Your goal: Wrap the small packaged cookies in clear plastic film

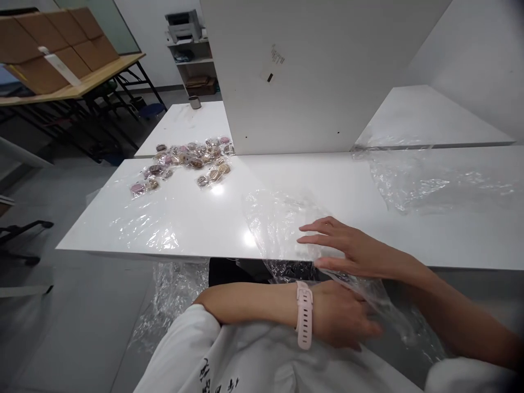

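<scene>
1. We see our right hand [344, 248] lying flat on a clear plastic sheet [282, 224] at the near edge of the white surface [196, 218]; the fingers are stretched out and the grip is open, pressing and not grasping.
2. Our left hand [347, 319] is below the edge of the surface, under the part of the same sheet that hangs down. The fingers are partly hidden by the plastic, so we cannot tell whether its grip is closed or not.
3. On the left wrist there is a pale pink watch strap [304, 314].
4. The plastic sheet lies partly on the surface and partly over its near edge, toward our lap.
5. A second crumpled clear sheet [434, 183] lies at the right side of the surface, well apart from the hands.
6. At the far left of the surface there is a group of small wrapped snacks [188, 161], brown and pink, in clear packets.
7. A white upright panel [311, 82] stands behind the surface; it carries a small label [277, 56] with print too small to read.
8. On our white sleeve [213, 355] there is some black writing, but we cannot read it.
9. Brown cardboard boxes [53, 43] lie on a wooden table at the far left.
</scene>
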The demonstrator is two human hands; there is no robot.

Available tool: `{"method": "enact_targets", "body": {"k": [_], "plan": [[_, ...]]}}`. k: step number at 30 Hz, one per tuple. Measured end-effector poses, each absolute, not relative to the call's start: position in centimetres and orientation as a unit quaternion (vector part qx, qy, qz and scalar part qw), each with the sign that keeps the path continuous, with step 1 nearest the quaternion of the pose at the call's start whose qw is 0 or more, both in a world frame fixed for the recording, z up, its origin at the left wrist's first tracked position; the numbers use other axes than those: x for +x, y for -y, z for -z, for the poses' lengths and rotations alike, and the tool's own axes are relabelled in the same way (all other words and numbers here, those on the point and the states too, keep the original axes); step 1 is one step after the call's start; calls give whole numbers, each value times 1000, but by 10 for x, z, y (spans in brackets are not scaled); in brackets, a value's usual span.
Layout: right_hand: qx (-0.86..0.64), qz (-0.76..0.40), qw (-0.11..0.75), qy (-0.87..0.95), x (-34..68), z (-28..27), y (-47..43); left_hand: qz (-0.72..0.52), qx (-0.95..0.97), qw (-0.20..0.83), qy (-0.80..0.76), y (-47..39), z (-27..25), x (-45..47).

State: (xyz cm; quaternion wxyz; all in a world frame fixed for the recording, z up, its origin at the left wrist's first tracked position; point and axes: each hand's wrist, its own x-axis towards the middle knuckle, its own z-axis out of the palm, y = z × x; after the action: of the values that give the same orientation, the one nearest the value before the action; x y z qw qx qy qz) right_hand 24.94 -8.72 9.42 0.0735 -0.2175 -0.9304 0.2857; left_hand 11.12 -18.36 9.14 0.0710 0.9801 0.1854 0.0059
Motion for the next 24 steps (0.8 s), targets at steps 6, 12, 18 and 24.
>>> {"method": "enact_targets", "body": {"k": [6, 12, 18, 24], "plan": [[-320, -239, 71, 914, 259, -41, 68, -217, 868, 361, -264, 170, -96, 37], [-367, -275, 167, 873, 268, -50, 64, -62, 777, 143, -610, 149, -24, -6], [-483, -320, 262, 772, 312, -55, 35, 32, 778, 138, -612, 125, -20, -61], [-542, -220, 159, 796, 343, -43, 14, 18, 749, 148, -646, 98, -58, -99]]}}
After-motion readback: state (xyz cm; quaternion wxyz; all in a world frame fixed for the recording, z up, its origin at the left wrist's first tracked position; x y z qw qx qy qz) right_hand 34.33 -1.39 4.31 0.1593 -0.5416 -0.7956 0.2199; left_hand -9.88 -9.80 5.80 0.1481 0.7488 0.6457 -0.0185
